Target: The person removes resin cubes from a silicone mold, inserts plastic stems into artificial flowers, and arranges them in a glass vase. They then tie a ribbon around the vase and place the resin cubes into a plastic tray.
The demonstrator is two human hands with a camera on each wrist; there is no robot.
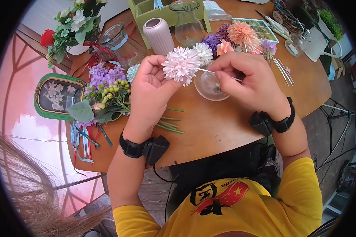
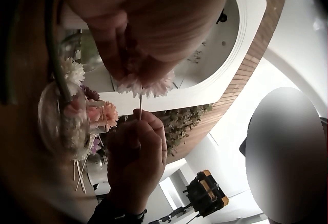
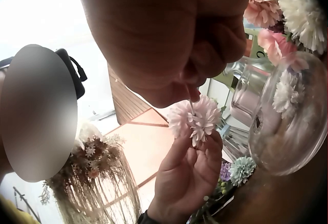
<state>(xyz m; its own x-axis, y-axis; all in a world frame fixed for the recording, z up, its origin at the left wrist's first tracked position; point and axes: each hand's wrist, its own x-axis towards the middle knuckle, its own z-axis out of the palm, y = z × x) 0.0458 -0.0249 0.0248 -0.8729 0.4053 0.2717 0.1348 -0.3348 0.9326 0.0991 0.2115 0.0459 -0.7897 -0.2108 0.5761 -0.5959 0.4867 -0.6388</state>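
Up over the table, my left hand (image 1: pixel 151 89) holds a pale pink artificial flower (image 1: pixel 181 65) by its head, fingers and thumb at the petals. From the flower's underside a thin white stick (image 1: pixel 205 70) runs to the right. My right hand (image 1: pixel 247 79) pinches that stick between thumb and fingers a short way from the head. In the left wrist view the stick (image 2: pixel 141 103) enters the middle of the bloom's underside. The right wrist view shows the flower (image 3: pixel 197 117) resting against the left hand's fingertips. Below the hands stands a round glass bowl (image 1: pixel 211 91).
Left on the table lies a bouquet with purple flowers and green berries (image 1: pixel 109 93). Behind stand a ribbed pink vase (image 1: pixel 159 36), a glass vase (image 1: pixel 188 25) and a green wooden box (image 1: pixel 144 14). Loose flower heads (image 1: pixel 243 33) and several white sticks (image 1: pixel 282 71) lie at right.
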